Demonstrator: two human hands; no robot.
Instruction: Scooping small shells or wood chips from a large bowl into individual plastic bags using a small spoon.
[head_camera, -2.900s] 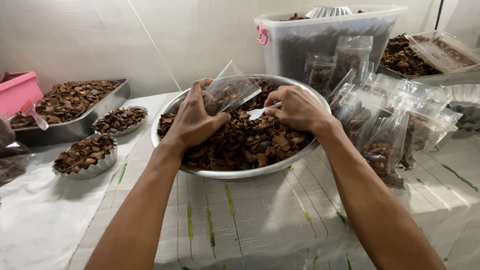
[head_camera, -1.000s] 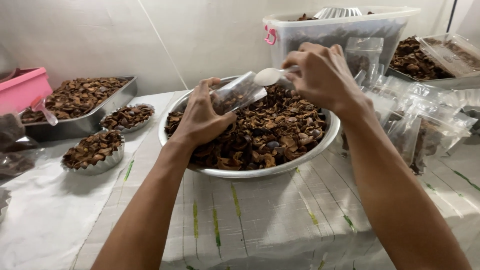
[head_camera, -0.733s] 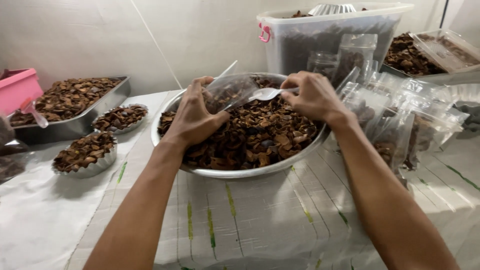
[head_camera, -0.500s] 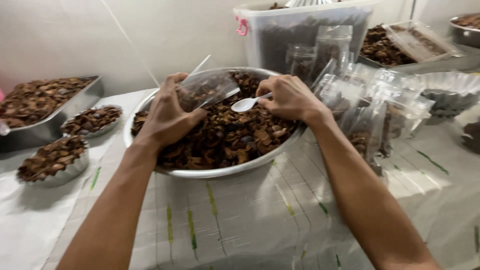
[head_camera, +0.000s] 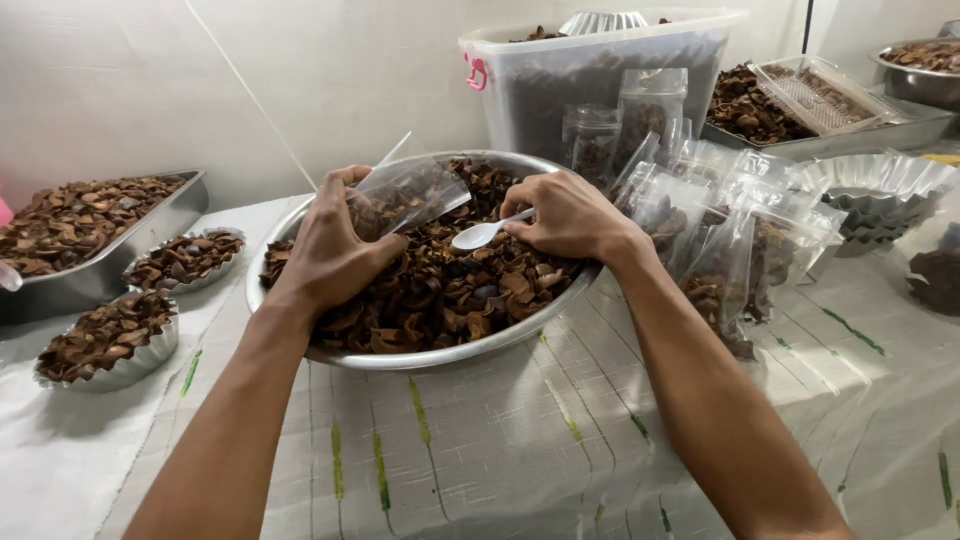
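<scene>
We've got the left hand (head_camera: 335, 250) gripping a clear bag (head_camera: 410, 195) over the big metal bowl (head_camera: 400, 355), right hand (head_camera: 565, 215) pinching a white spoon (head_camera: 480, 233). Striped cloth (head_camera: 500, 440) covers the worktop, white wall (head_camera: 330, 70) behind.

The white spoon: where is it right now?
In the head view the white spoon is in the right hand, just above the brown pieces in the metal bowl, right of the clear bag.

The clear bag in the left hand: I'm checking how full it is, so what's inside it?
The clear bag, held by the left hand over the metal bowl, shows some brown dried pieces in its lower part. The fingers cover the bag's bottom, so the exact fill cannot be seen.
</scene>
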